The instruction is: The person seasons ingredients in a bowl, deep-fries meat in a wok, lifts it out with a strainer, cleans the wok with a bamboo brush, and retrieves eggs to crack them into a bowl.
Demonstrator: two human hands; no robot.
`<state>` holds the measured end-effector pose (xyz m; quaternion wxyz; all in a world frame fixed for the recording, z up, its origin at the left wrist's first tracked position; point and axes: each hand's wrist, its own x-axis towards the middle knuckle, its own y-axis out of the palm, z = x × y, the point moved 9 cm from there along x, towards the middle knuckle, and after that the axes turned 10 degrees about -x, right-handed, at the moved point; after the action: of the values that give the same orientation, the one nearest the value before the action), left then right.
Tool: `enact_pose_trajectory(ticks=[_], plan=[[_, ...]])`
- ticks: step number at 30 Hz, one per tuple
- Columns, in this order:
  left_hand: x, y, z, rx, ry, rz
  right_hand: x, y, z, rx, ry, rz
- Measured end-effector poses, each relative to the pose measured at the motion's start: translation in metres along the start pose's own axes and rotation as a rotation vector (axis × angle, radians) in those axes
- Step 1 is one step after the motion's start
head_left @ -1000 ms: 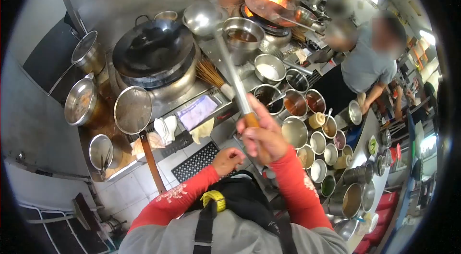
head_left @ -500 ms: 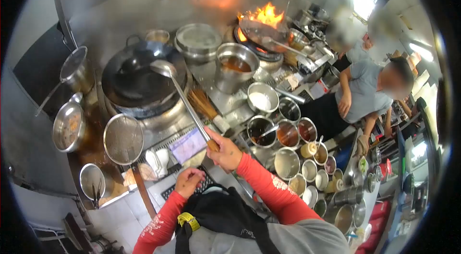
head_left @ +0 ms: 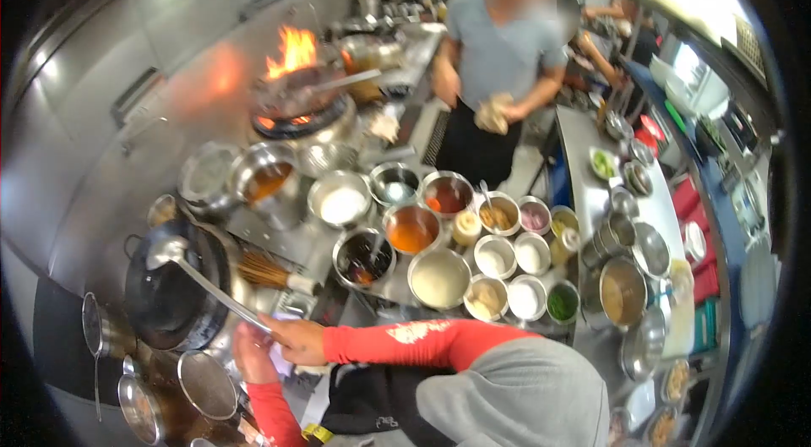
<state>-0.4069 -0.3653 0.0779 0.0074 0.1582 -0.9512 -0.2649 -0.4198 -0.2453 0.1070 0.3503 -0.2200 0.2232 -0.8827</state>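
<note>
My right hand (head_left: 301,342) is closed around the handle of a long metal ladle (head_left: 214,291). The ladle's bowl hangs over the near part of a black wok (head_left: 160,299) on the stove at left. Beside the right hand, just below the ladle handle, my left hand (head_left: 253,354) is raised; motion smears its fingers. A bamboo wok brush (head_left: 265,270) lies by the wok's right rim. Close below the wok, a round mesh strainer (head_left: 208,384) rests near my left forearm.
Several sauce and seasoning containers stand ahead, among them a dark sauce pot (head_left: 363,256) and an orange sauce pot (head_left: 411,228). Flames rise from a second wok (head_left: 297,92) farther back. A co-worker (head_left: 498,58) stands beyond the sauces holding a cloth (head_left: 493,114).
My view has swung right, so the wok sits lower left and more of the sauces and counter show. My left hand has come up beside the right one, which keeps the ladle.
</note>
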Motion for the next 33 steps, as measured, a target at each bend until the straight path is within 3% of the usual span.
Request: enact_pose_trajectory(ticks=[1,7,11,14,15,16,17,18,19,20,21,24,26,33], plan=[[0.005,-0.001,0.0,-0.013,0.011,0.019,-0.001,-0.002,-0.004,-0.115,-0.076,-0.122],[-0.006,0.02,-0.001,0.032,-0.023,-0.091,-0.021,0.0,0.006,-0.277,0.05,-0.038],[0.004,-0.011,-0.005,0.156,0.093,-0.164,-0.023,0.016,0.012,-0.162,-0.137,-0.05],[0.011,-0.084,-0.013,0.345,0.047,-0.326,-0.03,0.009,0.01,0.119,-0.291,-0.067],[0.006,-0.092,-0.014,0.483,0.022,-0.322,-0.035,-0.02,0.027,0.022,-0.481,-0.276],[0.0,-0.118,-0.024,0.621,0.018,-0.351,-0.038,-0.016,0.0,0.341,-0.133,0.057],[-0.012,-0.137,-0.03,0.539,0.106,-0.347,-0.041,-0.024,-0.007,0.312,-0.262,-0.013],[-0.024,-0.155,-0.034,0.458,0.193,-0.335,-0.047,-0.026,-0.027,0.255,-0.179,-0.054],[-0.043,-0.144,-0.052,0.468,0.113,-0.43,-0.053,-0.043,-0.019,0.005,-0.275,-0.095],[-0.053,-0.151,-0.064,0.527,0.097,-0.443,-0.069,-0.022,-0.074,0.157,0.03,0.022],[-0.066,-0.143,-0.087,0.615,0.109,-0.483,-0.077,-0.024,-0.083,0.233,0.158,0.032],[-0.096,-0.173,-0.133,0.695,0.177,-0.553,-0.112,-0.008,-0.131,0.247,0.35,0.073],[-0.115,-0.203,-0.156,0.525,0.165,-0.646,-0.128,0.006,-0.144,0.287,0.419,0.082],[-0.144,-0.358,-0.224,0.472,0.214,-0.724,-0.164,0.041,-0.138,0.145,0.589,-0.025]])
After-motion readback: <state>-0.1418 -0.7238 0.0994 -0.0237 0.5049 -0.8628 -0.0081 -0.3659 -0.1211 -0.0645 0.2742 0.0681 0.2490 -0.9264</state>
